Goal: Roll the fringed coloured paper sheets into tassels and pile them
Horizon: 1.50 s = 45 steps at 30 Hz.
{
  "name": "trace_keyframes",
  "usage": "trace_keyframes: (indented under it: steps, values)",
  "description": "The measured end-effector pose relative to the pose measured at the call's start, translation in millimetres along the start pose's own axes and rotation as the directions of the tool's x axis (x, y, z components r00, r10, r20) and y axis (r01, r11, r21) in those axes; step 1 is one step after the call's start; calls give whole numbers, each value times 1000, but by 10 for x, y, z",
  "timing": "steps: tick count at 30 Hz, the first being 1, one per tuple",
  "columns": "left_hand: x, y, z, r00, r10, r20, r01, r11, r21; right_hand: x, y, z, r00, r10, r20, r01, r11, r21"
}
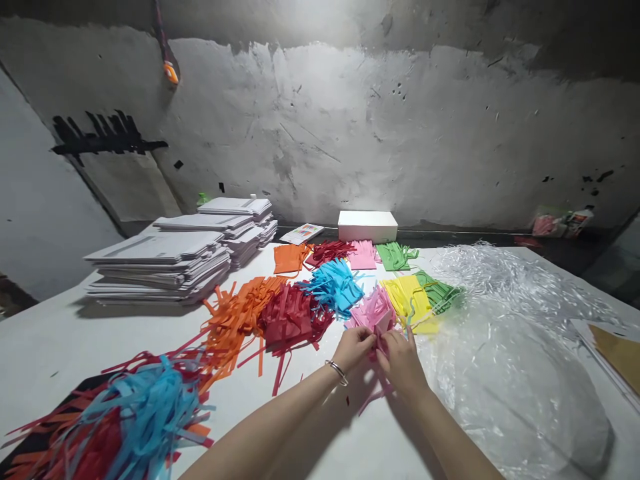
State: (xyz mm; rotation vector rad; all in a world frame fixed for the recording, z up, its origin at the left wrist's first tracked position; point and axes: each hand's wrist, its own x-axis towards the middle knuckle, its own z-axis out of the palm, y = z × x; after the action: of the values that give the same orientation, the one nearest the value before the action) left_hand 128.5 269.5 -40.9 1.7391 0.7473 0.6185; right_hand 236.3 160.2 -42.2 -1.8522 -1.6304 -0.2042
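Note:
Both of my hands meet over the pink fringed tissue paper (373,309) near the middle of the table. My left hand (354,348), with a silver bracelet at the wrist, pinches its near part. From the other side, my right hand (400,357) closes its fingers on the same pink paper; the fingertips are partly hidden. Some pink strips trail on the table below the hands. Just beyond lie blue fringed paper (334,287) and yellow fringed paper (409,298). Dark red fringed paper (290,320) and orange fringed paper (245,310) spread to the left.
Stacked flat white cardboard (160,257) rises at the left. A white box (367,226) and a printed color card (302,233) sit at the back. A clear plastic bag (520,387) and shiny clear shreds (505,273) cover the right. Blue tassel strips (145,413) lie front left.

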Motion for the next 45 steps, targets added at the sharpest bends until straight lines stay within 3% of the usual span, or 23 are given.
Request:
trace_keyframes:
  steps: [23,37,45]
  values:
    - [1,7,-1,999,-11,44,14,997,-72,5,132,-28,999,53,-8,-50,967,250]
    - [-40,34,-13,991,90,101,-87,996,-34,98,242,-53,970,238,56,-240,879,412]
    - [29,-1,-23,993,88,84,-90,996,20,116,294,-127,970,224,99,-244,866,437]
